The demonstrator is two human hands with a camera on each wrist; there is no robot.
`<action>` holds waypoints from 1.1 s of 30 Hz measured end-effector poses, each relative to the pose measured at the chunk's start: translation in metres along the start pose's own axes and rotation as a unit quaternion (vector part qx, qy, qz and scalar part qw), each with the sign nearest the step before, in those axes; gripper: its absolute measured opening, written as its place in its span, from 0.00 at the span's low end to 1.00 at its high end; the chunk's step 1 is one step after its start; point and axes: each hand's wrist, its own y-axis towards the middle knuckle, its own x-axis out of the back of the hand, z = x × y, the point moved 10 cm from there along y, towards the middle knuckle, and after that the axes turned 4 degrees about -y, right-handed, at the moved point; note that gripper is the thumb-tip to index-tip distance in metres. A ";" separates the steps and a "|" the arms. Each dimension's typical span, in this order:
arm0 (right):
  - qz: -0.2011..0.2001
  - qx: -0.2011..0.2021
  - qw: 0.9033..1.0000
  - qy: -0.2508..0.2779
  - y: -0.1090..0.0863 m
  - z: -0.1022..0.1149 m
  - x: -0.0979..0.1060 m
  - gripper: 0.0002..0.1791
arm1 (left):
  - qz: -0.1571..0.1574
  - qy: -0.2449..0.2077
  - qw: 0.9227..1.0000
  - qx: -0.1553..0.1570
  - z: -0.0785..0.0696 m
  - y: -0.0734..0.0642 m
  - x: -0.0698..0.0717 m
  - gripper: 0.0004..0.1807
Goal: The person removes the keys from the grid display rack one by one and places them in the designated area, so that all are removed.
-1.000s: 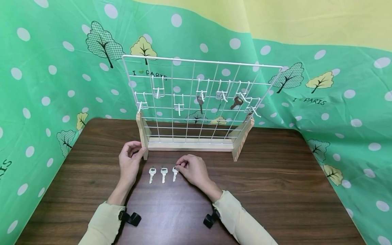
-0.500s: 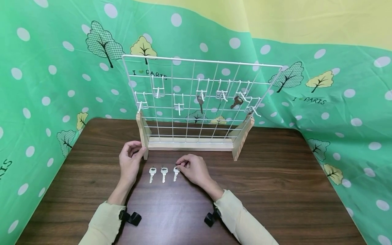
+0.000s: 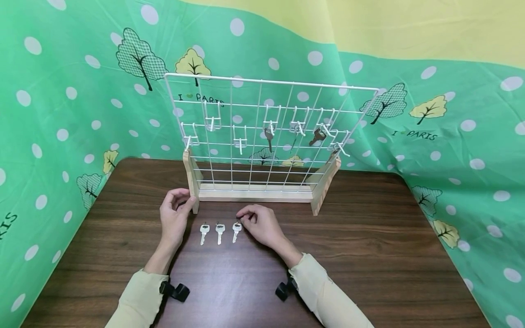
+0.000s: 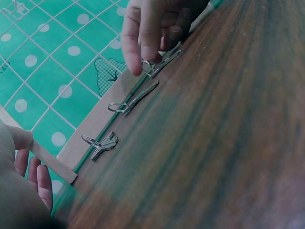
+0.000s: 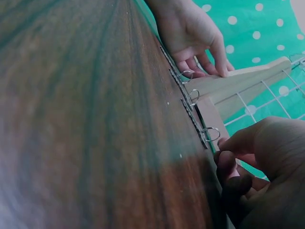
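Three silver keys lie in a row on the table: a left key [image 3: 204, 234], a middle key [image 3: 220, 233] and a right key [image 3: 236, 232], each with a small ring. My right hand [image 3: 262, 225] is at the right key, thumb and index fingertips slightly apart, right at its ring [image 5: 210, 134]. At the left end of a white wire grid rack, my left hand [image 3: 174, 218] holds the wooden side leg [image 3: 192, 191] with thumb and fingers. In the left wrist view, its thumb [image 4: 19, 137] lies against the wood.
The rack's wire grid [image 3: 250, 171] carries several white hooks. Darker keys hang on hooks at its right half, among them one key [image 3: 268, 136] and another key [image 3: 317, 135]. Behind the brown table [image 3: 369, 255] hangs a green dotted cloth [image 3: 471, 182].
My right fingertips have drawn slightly up and right, off the right key's head, which now shows fully. That key has shifted a little to the right. The left hand stays on the leg.
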 end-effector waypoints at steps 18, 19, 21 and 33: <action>-0.081 0.020 0.994 0.064 0.000 0.034 0.046 0.08 | 0.000 0.001 1.000 0.000 0.000 0.000 0.000 0.17; -0.084 0.021 0.994 0.071 0.000 0.036 0.048 0.08 | 0.000 0.001 1.000 0.000 0.000 0.000 0.000 0.17; -0.093 0.026 0.992 0.082 -0.001 0.042 0.055 0.08 | 0.000 -0.001 1.000 0.001 0.001 0.000 0.000 0.17; -0.146 0.048 0.982 0.112 -0.007 0.066 0.088 0.08 | -0.002 0.000 1.000 0.000 0.001 0.000 0.001 0.16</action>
